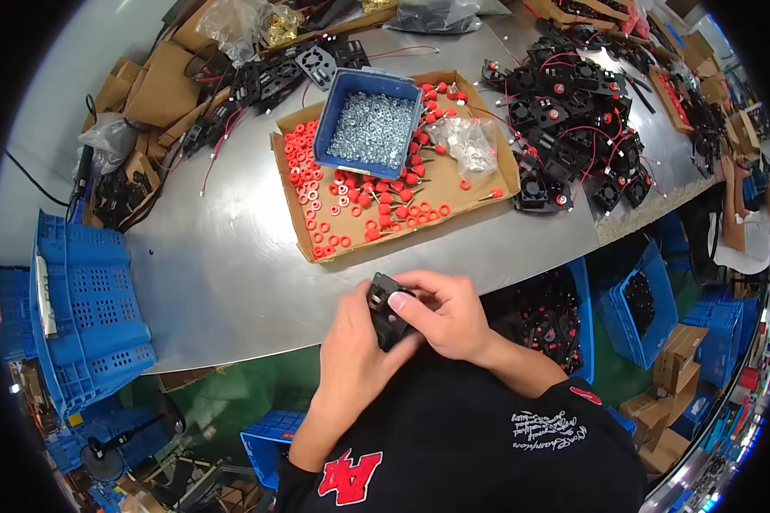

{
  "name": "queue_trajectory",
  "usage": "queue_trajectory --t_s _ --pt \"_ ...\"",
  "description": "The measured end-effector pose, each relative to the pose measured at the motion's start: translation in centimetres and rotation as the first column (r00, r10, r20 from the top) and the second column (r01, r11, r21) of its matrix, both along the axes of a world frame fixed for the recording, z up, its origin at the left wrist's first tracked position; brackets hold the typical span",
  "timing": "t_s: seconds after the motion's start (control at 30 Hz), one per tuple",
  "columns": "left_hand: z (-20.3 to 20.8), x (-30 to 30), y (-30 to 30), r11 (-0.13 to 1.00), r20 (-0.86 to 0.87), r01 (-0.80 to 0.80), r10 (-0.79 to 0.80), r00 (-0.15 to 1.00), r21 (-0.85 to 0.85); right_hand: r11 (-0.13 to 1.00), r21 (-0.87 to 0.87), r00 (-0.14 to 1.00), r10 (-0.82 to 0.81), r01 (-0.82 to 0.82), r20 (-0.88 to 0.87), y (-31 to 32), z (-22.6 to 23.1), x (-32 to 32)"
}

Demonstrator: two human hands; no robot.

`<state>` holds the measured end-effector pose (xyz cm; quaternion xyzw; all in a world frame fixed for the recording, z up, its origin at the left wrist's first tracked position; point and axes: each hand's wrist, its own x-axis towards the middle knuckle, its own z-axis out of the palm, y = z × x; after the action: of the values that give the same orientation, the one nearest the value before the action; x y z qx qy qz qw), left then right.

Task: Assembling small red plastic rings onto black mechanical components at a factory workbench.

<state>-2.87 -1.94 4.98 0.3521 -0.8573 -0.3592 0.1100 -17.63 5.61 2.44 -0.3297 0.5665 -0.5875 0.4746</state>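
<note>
Fingers [426, 280] of left hand [351, 355] and right hand [450, 321] are closed around black part [387, 324], held over near edge of table [222, 265], probably steadied for right thumb [401, 303]. Red rings [296, 141] are kept in far cardboard tray [481, 187], likely for easy reach.

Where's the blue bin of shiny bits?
In the head view, the blue bin sits upper middle, on the cardboard tray, red rings to its left, a clear plastic bag to its right.
</note>
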Motion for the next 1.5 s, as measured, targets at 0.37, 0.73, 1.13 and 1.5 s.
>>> queue_trajectory --t_s 0.37,0.73,1.13,1.5 --pt "-3.9 4.1 -0.8 0.692 -0.365 -0.114 0.505 0.782 0.713 0.983 -0.099 0.325 -0.146 0.157 -0.935 -10.5 -2.4 -11.3" --pt "-4.3 2.5 -0.9 0.625 -0.406 -0.025 0.536 0.741 0.780 0.968 0.106 0.427 -0.002 0.229 -0.904 -8.3 0.2 -10.0" --pt "-5.0 2.6 -1.3 0.425 -0.402 0.082 0.754 0.520 0.902 0.988 -0.035 0.969 0.141 -0.151 -0.203 -4.5 0.3 1.5" --pt "-4.8 4.8 -2.3 0.356 -0.326 0.011 0.842 0.429 0.934 0.944 -0.268 0.393 -0.177 -0.191 -0.902 -13.8 -2.0 -2.0"
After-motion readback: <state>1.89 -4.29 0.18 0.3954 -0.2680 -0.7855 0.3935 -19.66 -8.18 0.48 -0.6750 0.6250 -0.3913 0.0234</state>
